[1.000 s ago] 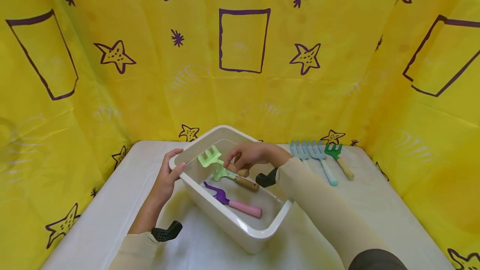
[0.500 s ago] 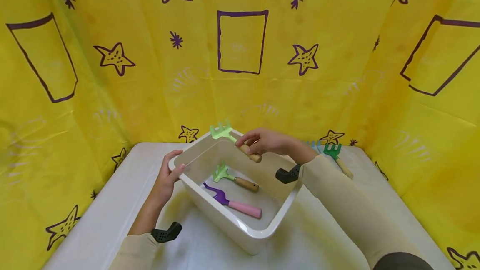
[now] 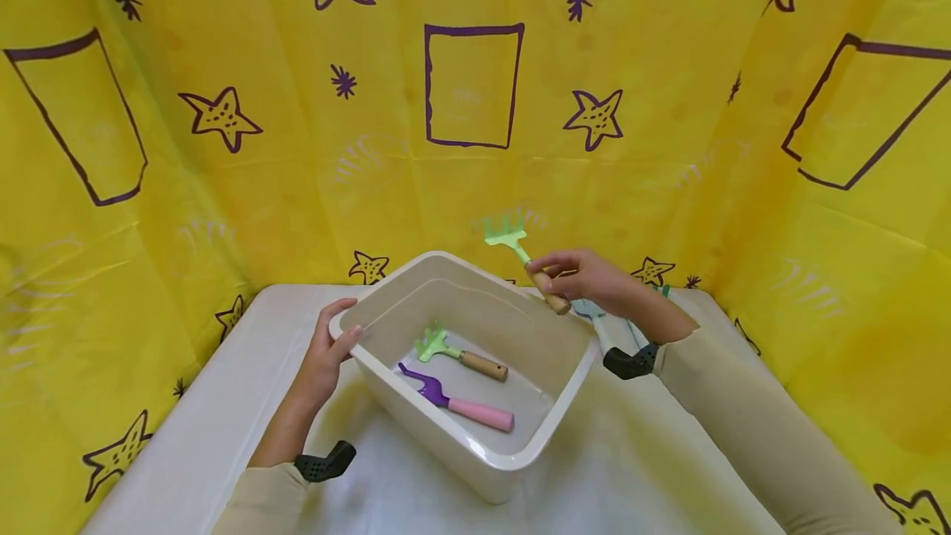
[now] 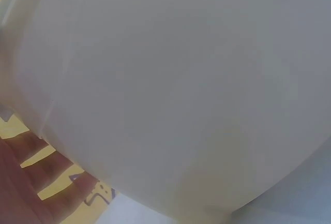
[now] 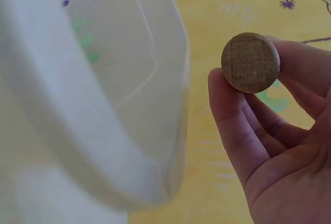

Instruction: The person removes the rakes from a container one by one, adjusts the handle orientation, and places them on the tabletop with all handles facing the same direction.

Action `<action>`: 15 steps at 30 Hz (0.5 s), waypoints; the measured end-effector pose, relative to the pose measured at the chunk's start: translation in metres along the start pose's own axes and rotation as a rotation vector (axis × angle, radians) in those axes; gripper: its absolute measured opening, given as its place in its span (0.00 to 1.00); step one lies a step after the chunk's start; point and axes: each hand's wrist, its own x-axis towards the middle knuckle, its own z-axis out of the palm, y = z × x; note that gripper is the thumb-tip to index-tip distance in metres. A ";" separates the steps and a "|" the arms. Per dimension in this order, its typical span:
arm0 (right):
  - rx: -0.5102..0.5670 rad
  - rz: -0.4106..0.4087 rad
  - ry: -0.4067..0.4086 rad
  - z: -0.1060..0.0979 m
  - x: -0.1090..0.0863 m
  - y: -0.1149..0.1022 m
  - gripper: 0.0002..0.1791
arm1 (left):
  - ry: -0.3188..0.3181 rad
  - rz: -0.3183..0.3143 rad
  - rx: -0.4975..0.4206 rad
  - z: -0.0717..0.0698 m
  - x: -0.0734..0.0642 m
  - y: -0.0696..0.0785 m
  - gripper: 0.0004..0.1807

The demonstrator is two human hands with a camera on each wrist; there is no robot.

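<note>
My right hand [image 3: 590, 281] pinches the wooden handle of a light green toy hand rake [image 3: 546, 287], held above the right back rim of a white plastic bin [image 3: 538, 448]. The round end of that handle [image 5: 250, 62] faces the camera in the right wrist view, between thumb and fingers. With its thumb over the rim, my left hand [image 3: 327, 349] grips the bin's left corner; its fingers [image 4: 46, 169] show along the outside wall. Inside the bin lie another light green rake with a wooden handle [image 3: 483, 365] and a purple fork with a pink handle [image 3: 481, 414].
Pale blue rakes [image 3: 590, 310] lie on the white-covered table [image 3: 654, 452] right of the bin, partly hidden by my right arm. A green rake head [image 3: 661, 291] peeks out behind that arm. Yellow cloth [image 3: 475, 188] with drawn starfish stands round the back and sides.
My right hand has lifted the light green rake out of the bin and carried it up and to the right. My left hand stays on the corner.
</note>
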 end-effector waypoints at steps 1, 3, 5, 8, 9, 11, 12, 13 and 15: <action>0.010 0.010 0.014 -0.002 -0.003 0.002 0.22 | 0.000 -0.001 0.000 0.000 0.000 0.000 0.25; 0.018 0.019 0.033 -0.007 -0.008 0.006 0.23 | 0.001 -0.003 0.001 0.000 0.000 0.001 0.25; 0.016 0.025 0.056 -0.013 -0.013 0.011 0.23 | 0.001 -0.004 0.000 0.001 0.000 0.001 0.25; 0.000 0.038 0.088 -0.020 -0.021 0.019 0.23 | 0.000 -0.009 0.006 0.001 0.000 0.002 0.25; -0.007 0.042 0.099 -0.022 -0.024 0.022 0.24 | 0.000 -0.010 0.007 0.001 -0.001 0.002 0.25; -0.013 0.049 0.122 -0.027 -0.030 0.027 0.24 | -0.001 -0.012 0.011 0.001 -0.001 0.002 0.25; -0.015 0.054 0.132 -0.029 -0.033 0.030 0.24 | -0.001 -0.012 0.013 0.001 -0.001 0.002 0.25; -0.020 0.056 0.142 -0.031 -0.036 0.032 0.23 | 0.000 -0.011 0.013 0.001 -0.001 0.002 0.25; -0.027 0.063 0.164 -0.036 -0.041 0.038 0.23 | 0.001 -0.007 0.011 0.001 -0.001 0.003 0.25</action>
